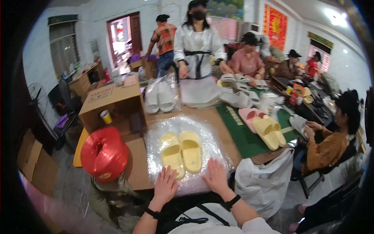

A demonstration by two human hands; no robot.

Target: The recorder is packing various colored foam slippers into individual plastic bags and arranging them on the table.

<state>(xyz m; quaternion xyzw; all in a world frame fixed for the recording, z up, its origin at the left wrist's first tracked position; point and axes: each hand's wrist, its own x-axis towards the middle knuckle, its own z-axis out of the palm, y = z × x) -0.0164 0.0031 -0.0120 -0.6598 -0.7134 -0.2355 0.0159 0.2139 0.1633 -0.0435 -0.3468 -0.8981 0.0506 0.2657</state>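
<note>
A pair of pale yellow slide slippers lies side by side on a stack of clear plastic bags [218, 142], toes pointing away from me. My left hand [166, 183] rests flat at the heel of the left slipper [171, 150], fingers stretched out. To the right of the right slipper [191, 152], my right hand [216, 176] lies on the plastic with its fingers extended. Neither hand holds anything. Beyond the stack, a white pair of slippers [159, 97] sits on clear plastic.
A big red roll of plastic twine [104, 154] and an open cardboard box [113, 97] stand at left. More yellow slippers [269, 132] and a pink slipper [249, 115] lie on a green mat [255, 144]. A white sack [265, 179] hangs at right. Several co-workers surround the tables.
</note>
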